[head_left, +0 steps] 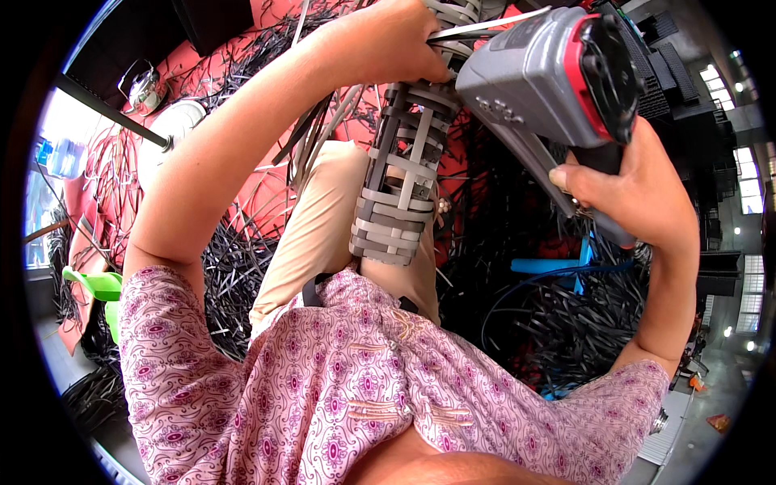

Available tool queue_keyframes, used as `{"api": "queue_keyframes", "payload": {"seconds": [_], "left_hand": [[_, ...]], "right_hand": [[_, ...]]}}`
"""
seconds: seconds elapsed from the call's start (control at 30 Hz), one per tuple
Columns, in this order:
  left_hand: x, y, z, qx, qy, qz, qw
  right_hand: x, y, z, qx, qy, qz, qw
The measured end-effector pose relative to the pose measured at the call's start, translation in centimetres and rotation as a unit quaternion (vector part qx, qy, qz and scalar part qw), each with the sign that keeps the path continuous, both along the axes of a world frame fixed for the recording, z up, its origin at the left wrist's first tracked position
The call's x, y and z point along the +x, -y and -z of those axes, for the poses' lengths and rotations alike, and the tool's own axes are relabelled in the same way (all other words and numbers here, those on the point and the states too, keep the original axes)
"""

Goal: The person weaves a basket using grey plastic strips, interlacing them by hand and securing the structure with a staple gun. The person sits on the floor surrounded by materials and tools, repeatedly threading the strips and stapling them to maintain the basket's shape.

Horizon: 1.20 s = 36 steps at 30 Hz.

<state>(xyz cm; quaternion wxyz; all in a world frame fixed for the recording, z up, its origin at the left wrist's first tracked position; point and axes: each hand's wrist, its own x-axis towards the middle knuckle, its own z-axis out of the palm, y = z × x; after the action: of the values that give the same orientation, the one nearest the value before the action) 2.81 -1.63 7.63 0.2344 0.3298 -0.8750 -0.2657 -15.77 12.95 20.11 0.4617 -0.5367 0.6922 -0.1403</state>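
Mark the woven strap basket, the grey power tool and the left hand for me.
woven strap basket [400, 182]: head view, on its grey woven side wall.
grey power tool [537, 69]: head view, on its grey housing.
left hand [388, 40]: head view, on the back of the hand.

Your woven basket piece [400, 182] shows grey and dark grey strips in a lattice. Your power tool [550, 69] is grey with a red ring and black end. Your shirt [356, 388] is pink with purple ornamental print; your trousers [315, 234] are beige.
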Motion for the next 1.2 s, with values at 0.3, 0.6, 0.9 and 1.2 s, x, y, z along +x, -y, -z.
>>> {"api": "queue_keyframes", "payload": {"seconds": [0.3, 0.6, 0.9, 1.2], "left_hand": [[1.8, 1.1, 1.5, 0.142, -0.148, 0.026, 0.978], [-0.2, -1.2, -3.6, -0.01, 0.006, 0.05, 0.999], [-1.6, -0.1, -4.7, -0.077, 0.105, 0.107, 0.986], [1.5, -1.0, -2.3, 0.327, -0.315, 0.101, 0.885]], "right_hand": [[-2.3, -8.2, 3.8, -0.122, 0.105, 0.212, 0.964], [-4.4, -7.6, 6.5, -0.136, 0.237, 0.24, 0.932], [-6.5, -8.5, 9.2, -0.157, 0.279, 0.226, 0.92], [-6.7, -9.4, 9.8, -0.163, 0.263, 0.267, 0.913]]}}
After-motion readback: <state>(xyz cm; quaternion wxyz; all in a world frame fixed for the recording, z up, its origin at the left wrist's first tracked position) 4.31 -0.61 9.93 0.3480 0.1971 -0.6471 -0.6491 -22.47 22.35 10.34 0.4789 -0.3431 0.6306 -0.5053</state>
